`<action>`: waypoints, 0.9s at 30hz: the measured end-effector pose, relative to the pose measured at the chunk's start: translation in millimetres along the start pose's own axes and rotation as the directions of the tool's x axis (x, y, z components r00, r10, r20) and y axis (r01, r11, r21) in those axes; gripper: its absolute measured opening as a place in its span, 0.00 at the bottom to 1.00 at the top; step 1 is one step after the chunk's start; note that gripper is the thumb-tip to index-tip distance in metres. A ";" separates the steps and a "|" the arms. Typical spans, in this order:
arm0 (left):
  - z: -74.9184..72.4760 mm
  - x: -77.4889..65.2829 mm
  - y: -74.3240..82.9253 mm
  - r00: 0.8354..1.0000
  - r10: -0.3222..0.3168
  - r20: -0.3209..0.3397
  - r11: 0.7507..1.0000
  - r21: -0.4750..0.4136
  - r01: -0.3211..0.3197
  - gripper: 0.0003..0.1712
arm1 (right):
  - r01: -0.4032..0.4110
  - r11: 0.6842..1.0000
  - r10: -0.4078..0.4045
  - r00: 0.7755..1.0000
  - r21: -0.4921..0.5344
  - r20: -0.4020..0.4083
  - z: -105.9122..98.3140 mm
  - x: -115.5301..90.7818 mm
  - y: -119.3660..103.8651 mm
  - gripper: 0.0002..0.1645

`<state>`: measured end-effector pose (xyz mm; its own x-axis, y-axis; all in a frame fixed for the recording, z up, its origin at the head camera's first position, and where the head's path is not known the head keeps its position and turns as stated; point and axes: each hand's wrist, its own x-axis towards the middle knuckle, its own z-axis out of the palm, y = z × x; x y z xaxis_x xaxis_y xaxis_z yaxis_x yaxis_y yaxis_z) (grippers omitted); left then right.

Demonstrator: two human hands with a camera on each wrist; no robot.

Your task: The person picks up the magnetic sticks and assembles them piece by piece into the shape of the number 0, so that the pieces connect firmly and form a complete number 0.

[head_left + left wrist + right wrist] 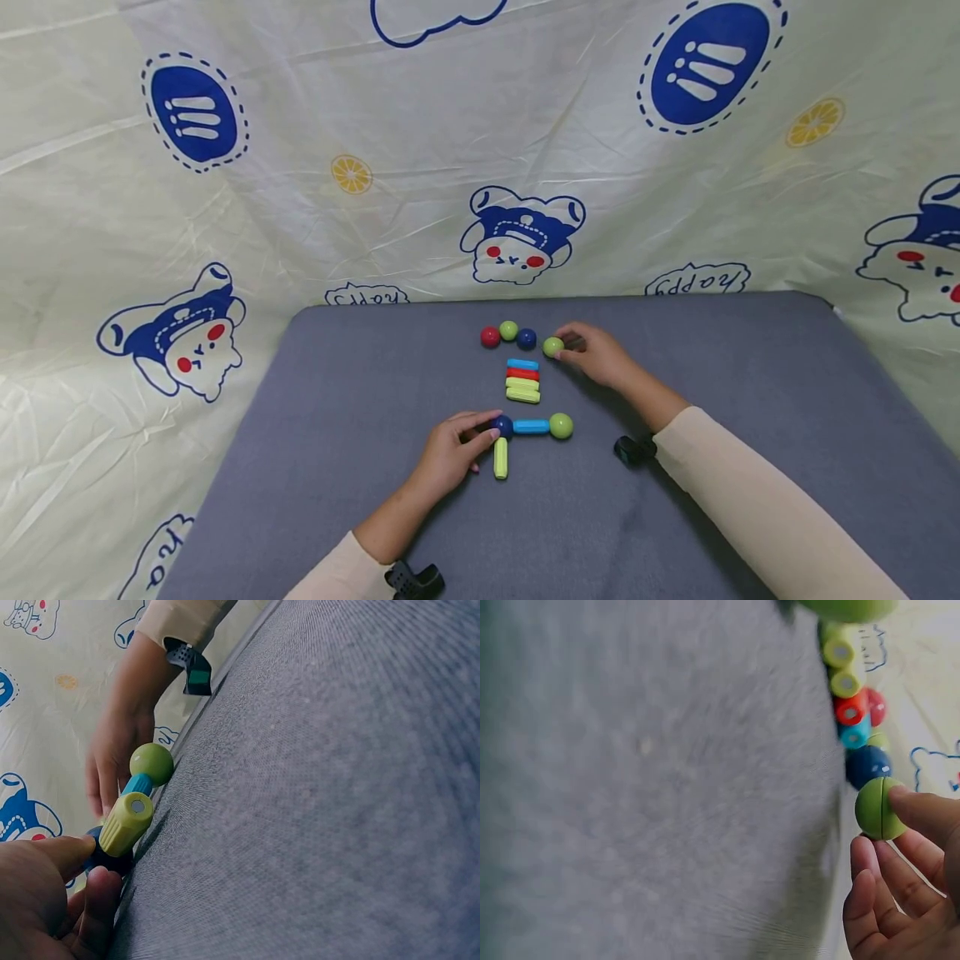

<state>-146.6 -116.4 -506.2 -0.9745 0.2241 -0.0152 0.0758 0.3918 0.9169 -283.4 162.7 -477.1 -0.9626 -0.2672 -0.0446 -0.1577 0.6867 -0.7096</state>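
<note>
My left hand (447, 454) pinches a dark blue ball (502, 427) between thumb and fingers. From this ball a light blue stick (531, 427) runs right to a green ball (561, 426), and a yellow-green stick (501, 459) points toward the front. In the left wrist view that yellow-green stick (126, 823) shows a round metal end. Farther back, my right hand (597, 356) holds another green ball (553, 347) between thumb and fingertips. The right wrist view shows this green ball (880, 808) with a seam around it.
A red ball (490, 337), a green ball (509, 331) and a dark blue ball (527, 338) sit in a row at the back. Before them lie stacked sticks: light blue (522, 364), red (522, 374) and yellow-green (522, 396). A printed cloth hangs behind the grey table (360, 375).
</note>
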 end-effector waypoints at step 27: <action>0.6 0.6 0.0 1.000 0.008 0.001 1.000 0.009 -0.008 0.18 | 0.207 0.977 -0.211 0.974 0.060 0.079 17.5 -110.1 -42.9 0.20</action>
<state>-147.1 -115.7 -506.5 -0.9735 0.2285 -0.0086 0.0854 0.3982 0.9133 -166.8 150.8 -454.1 -0.8872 -0.4585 0.0511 -0.3398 0.5744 -0.7447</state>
